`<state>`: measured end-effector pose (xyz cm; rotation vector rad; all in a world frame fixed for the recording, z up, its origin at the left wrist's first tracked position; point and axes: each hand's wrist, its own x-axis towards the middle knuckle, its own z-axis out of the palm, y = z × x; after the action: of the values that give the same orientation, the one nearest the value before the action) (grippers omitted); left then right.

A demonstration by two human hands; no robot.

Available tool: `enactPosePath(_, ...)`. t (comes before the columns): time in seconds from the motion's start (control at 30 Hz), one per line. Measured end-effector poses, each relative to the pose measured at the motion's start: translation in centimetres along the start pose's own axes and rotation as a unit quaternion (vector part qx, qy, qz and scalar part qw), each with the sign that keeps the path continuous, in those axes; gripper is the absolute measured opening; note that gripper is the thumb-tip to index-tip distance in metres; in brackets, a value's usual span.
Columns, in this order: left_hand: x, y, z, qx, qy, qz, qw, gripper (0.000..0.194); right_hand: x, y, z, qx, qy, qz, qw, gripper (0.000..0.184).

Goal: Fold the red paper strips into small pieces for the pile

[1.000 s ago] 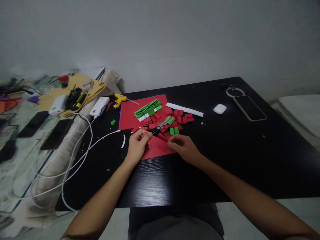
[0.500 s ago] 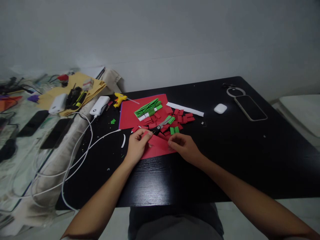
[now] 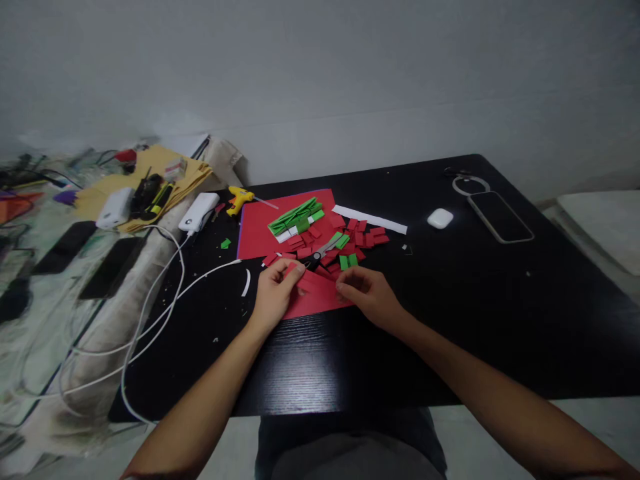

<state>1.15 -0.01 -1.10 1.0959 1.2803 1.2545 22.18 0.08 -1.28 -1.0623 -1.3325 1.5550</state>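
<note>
My left hand (image 3: 277, 287) pinches the left end of a red paper sheet (image 3: 316, 293), thumb on top. The sheet's right part sits between the closed fingers of my right hand (image 3: 367, 293). Part of the sheet looks folded over near its top edge. Just beyond my hands lie scissors (image 3: 325, 249), partly hidden by my left fingers, with their blades over small folded red paper pieces (image 3: 359, 233). Folded green pieces (image 3: 349, 261) are among the red ones. Behind them a folded green paper bundle (image 3: 296, 219) rests on a larger red sheet (image 3: 253, 233).
A yellow glue gun (image 3: 240, 200) stands at the far left of the black table (image 3: 500, 320). A white paper strip (image 3: 370, 219), a white case (image 3: 440, 218) and a phone (image 3: 501, 217) lie to the right. Charging cables (image 3: 183, 293) and a power bank (image 3: 200, 212) are on the left.
</note>
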Motion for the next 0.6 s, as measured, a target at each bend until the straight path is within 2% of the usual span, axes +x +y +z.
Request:
enactPosePath(0.17, -0.2, 0.1, 0.2, 0.020, -0.009, -0.003, 1.000, 0.031, 0.0, 0.2, 0.0, -0.021, -0.006, -0.008, 1.000, 0.016)
enactPosePath(0.33, -0.7, -0.4, 0.6, 0.053, -0.044, -0.003, 0.998, 0.030, 0.0, 0.7, 0.2, -0.084, -0.004, -0.029, 0.996, 0.015)
enactPosePath(0.5, -1.1, -0.5, 1.0, 0.062, -0.082, -0.018, 0.995, 0.032, -0.3, 0.7, 0.4, -0.080, -0.026, -0.025, 0.996, 0.017)
enactPosePath(0.6, -1.1, -0.4, 1.0, 0.056, -0.091, -0.013, 0.994, 0.033, -0.3, 0.6, 0.4, -0.073, -0.014, -0.020, 0.997, 0.018)
